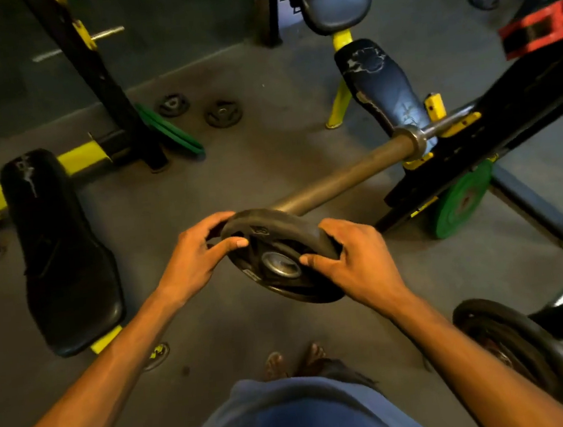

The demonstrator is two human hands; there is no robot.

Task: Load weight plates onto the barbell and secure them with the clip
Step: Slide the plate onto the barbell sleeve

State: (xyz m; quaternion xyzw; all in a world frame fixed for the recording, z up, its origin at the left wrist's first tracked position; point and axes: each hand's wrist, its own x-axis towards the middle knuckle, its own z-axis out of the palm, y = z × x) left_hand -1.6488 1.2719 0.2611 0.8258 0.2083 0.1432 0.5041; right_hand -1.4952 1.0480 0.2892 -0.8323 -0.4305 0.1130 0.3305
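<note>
A black weight plate (276, 248) with a metal centre hole is held upright and tilted in front of me. My left hand (196, 256) grips its left rim and my right hand (353, 261) grips its right rim. The plate stands at the near end of the barbell sleeve (348, 176), which runs up and right to a metal collar (412, 140) on a rack. The sleeve's tip is hidden behind the plate, so I cannot tell if the plate is on it. No clip is visible.
A green plate (464, 199) leans at the rack's foot on the right. A large black plate (523, 345) stands at lower right. Two small plates (222, 114) lie on the floor behind. A black bench (63, 248) is on the left, a worn seat (381, 83) beyond the bar.
</note>
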